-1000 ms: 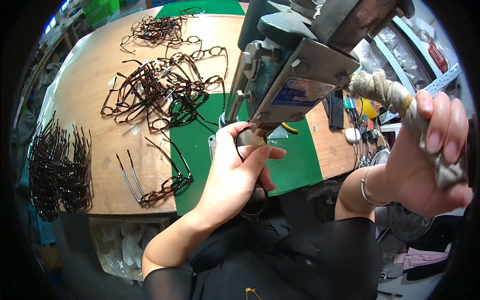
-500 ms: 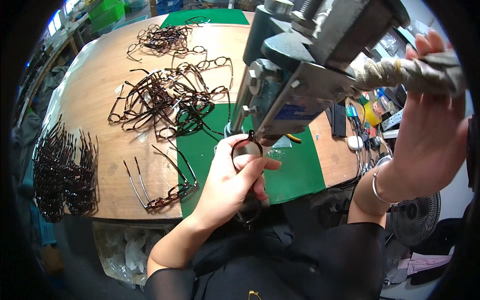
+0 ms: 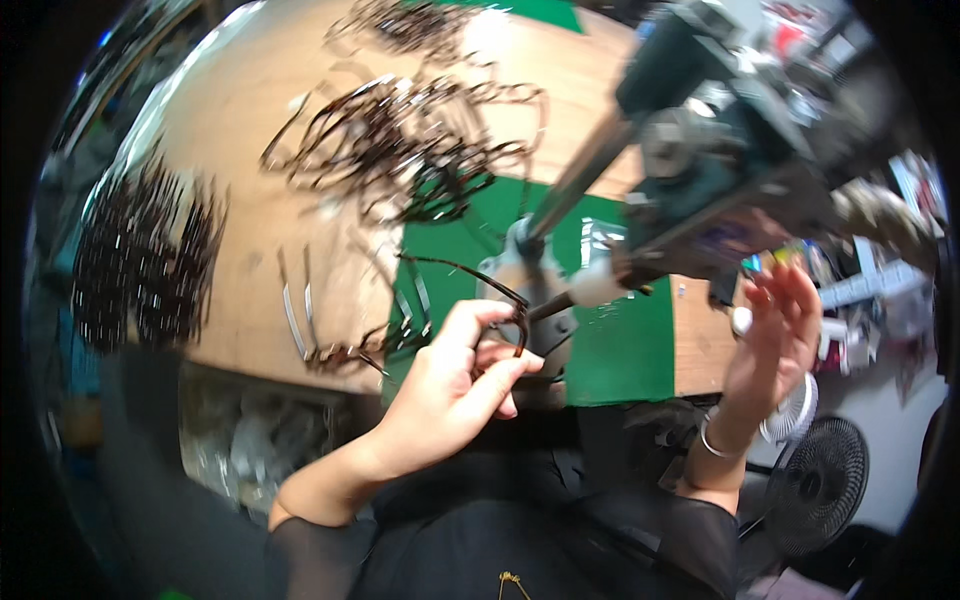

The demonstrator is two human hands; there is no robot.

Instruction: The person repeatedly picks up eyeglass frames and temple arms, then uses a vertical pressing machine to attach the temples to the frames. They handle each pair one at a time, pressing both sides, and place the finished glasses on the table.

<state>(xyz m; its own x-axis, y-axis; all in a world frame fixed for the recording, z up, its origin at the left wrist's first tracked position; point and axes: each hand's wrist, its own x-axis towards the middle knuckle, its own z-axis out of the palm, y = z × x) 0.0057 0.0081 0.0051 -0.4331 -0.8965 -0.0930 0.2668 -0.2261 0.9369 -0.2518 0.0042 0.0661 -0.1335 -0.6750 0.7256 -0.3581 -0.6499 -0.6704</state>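
My left hand [image 3: 435, 405] is closed around a dark brown eyeglass frame [image 3: 522, 330], pinching its rim between thumb and fingers. One temple of that frame sticks out to the upper left. The held frame is beside the base of a hand press [image 3: 700, 170], close to its pale lower tip; whether they touch I cannot tell. My right hand [image 3: 775, 340] is in the air below the press's cloth-wrapped lever [image 3: 880, 220], apart from it. Its fingers are loosely bent and spread, somewhat blurred, with nothing in them.
Tangled eyeglass frames [image 3: 400, 150] lie left of the press, with another heap [image 3: 410, 25] behind. Several frames stand packed at the far left [image 3: 145, 260]. Two temples-up frames [image 3: 340, 352] are near the table's front edge. A green mat [image 3: 625, 350] lies under the press; a fan [image 3: 815, 485] stands lower right.
My right hand has come off the lever and dropped lower. My left hand still holds the eyeglass frame, now turned with a temple showing. The whole view has shifted, so the press appears further right.
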